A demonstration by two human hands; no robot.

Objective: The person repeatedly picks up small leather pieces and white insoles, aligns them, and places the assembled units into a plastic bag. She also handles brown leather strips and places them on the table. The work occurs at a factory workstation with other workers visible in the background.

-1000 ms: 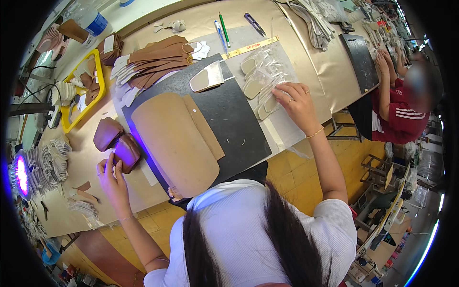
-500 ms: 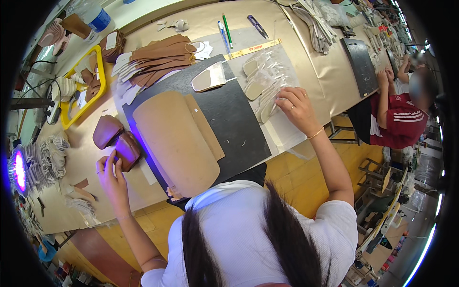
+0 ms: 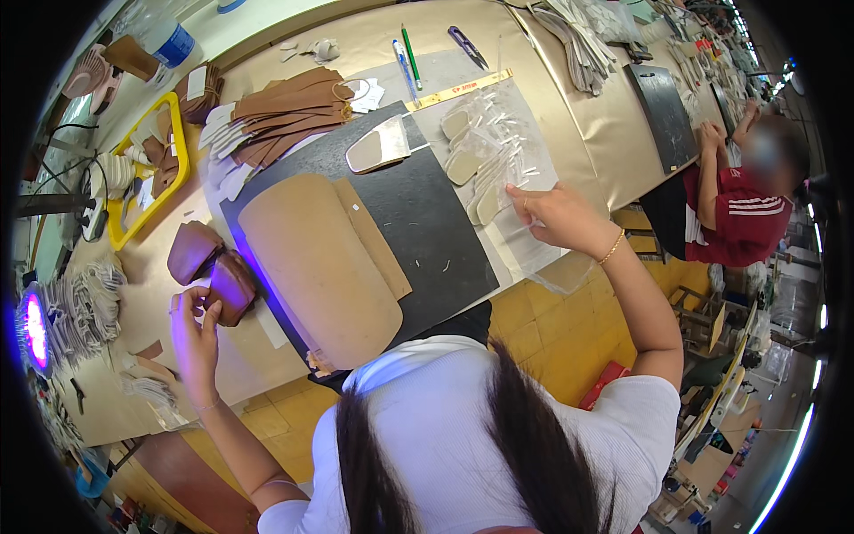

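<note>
My left hand (image 3: 194, 338) is at the edge of a dark brown leather stack (image 3: 231, 287), its thumb and fingers apart and the fingertips against the near corner. Just beyond lies a second brown leather stack (image 3: 193, 252). On the right, my right hand (image 3: 565, 218) reaches over a spread of beige rounded pieces with white strips (image 3: 489, 194). Its index finger is stretched out onto their right edge; the other fingers are partly hidden under the palm. Between the hands, a large tan rounded sheet (image 3: 320, 267) lies on a black board (image 3: 431, 231). One beige piece with a pale border (image 3: 378, 149) rests near the board's far edge.
Brown leather strips (image 3: 294, 111) are piled behind the board, left of a yellow ruler (image 3: 463, 89), pens and a purple thread snipper (image 3: 467, 46). A yellow basket (image 3: 182, 173) and a glowing purple lamp (image 3: 36, 329) stand at left. A person in red (image 3: 756, 209) sits at right.
My right hand has turned, with its wrist swung outward and its index finger now extended. My left hand has drawn slightly back and left at the brown leather. The whole view has shifted a little.
</note>
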